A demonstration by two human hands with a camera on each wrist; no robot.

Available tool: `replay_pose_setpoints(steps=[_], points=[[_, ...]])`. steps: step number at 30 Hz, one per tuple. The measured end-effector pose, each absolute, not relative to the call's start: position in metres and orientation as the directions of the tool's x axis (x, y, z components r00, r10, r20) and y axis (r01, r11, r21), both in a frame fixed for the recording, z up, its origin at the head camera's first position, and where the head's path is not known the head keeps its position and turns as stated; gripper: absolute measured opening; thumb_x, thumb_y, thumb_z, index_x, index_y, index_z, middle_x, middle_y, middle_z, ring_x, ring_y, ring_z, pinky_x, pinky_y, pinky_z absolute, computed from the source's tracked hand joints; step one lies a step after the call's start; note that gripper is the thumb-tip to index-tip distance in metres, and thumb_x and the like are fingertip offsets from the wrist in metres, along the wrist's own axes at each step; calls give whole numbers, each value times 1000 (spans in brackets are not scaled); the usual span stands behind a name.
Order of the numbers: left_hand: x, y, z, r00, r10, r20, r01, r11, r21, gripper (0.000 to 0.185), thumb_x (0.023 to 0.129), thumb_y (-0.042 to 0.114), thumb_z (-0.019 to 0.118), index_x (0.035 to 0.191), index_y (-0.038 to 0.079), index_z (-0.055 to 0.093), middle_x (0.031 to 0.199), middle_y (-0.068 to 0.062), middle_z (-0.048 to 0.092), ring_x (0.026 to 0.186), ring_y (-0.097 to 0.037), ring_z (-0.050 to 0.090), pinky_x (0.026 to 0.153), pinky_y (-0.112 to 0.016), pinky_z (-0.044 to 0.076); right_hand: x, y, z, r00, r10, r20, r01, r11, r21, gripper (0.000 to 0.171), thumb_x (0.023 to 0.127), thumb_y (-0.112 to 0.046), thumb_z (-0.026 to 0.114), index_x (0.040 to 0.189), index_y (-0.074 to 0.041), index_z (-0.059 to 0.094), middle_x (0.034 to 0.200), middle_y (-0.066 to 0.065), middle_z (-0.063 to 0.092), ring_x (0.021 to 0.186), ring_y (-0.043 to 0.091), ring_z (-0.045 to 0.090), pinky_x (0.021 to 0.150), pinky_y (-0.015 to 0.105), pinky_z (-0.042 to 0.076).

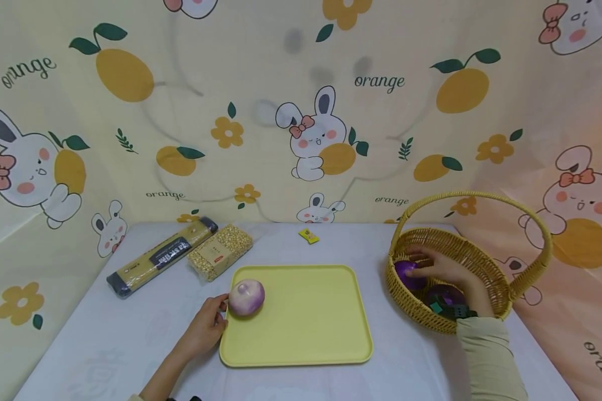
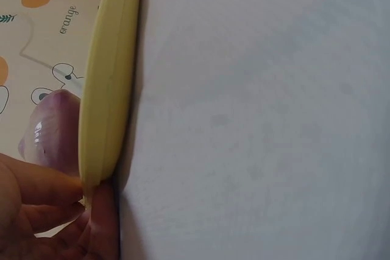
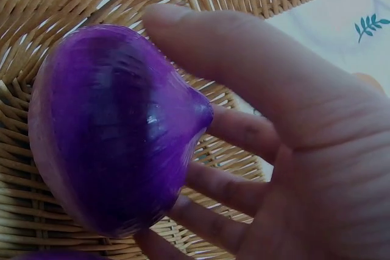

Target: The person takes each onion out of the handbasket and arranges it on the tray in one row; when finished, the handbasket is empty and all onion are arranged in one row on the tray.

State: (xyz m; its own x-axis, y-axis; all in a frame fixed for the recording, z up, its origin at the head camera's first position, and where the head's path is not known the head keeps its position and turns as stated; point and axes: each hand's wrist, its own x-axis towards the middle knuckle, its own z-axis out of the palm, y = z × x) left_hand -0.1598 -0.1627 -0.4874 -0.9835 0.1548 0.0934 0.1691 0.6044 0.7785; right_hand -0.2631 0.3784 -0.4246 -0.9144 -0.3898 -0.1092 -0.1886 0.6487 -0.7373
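Fingers of the right hand are closing round a glossy purple onion inside the woven wicker basket; lifting comes next. Left hand is seemingly pinching the yellow plastic tray edge.

Left hand at the tray left edge, fingers apparently curled on its rim, right hand right of tray, fingers cupped
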Motion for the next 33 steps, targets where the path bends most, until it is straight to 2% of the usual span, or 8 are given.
replay_pose_setpoints(steps=[5,13,28,33], points=[[-160,-163,-489,-983,153,102,174,601,780,51,75,-15,56,126,-9,48,95,-9,49,76,-12,44,67,-22,39,-264,381,-425,-896,-411,-167,-175,673,-719,62,85,-25,67,134,2,41,130,26,46,117,42,44,89,49,43],[-161,-163,-491,-982,157,108,182,594,783,52,75,-16,56,126,-9,48,95,-9,49,76,-13,44,67,-22,39,-261,379,-423,-879,-378,-292,-54,686,-725,68,83,-28,68,139,-5,36,134,25,37,115,40,41,85,48,44],[-161,-163,-491,-982,154,108,180,606,775,51,75,-15,55,125,-10,48,95,-10,49,76,-14,44,66,-22,39,-260,377,-423,-879,-389,-277,-79,691,-719,68,83,-28,69,138,-6,37,133,25,39,115,39,43,87,50,43],[-161,-163,-491,-983,156,102,177,610,773,51,75,-14,55,126,-9,47,96,-10,49,77,-15,44,68,-22,39,-259,378,-420,-902,-364,-233,-112,717,-688,67,83,-30,68,137,-5,38,132,26,41,115,40,44,87,51,44]])
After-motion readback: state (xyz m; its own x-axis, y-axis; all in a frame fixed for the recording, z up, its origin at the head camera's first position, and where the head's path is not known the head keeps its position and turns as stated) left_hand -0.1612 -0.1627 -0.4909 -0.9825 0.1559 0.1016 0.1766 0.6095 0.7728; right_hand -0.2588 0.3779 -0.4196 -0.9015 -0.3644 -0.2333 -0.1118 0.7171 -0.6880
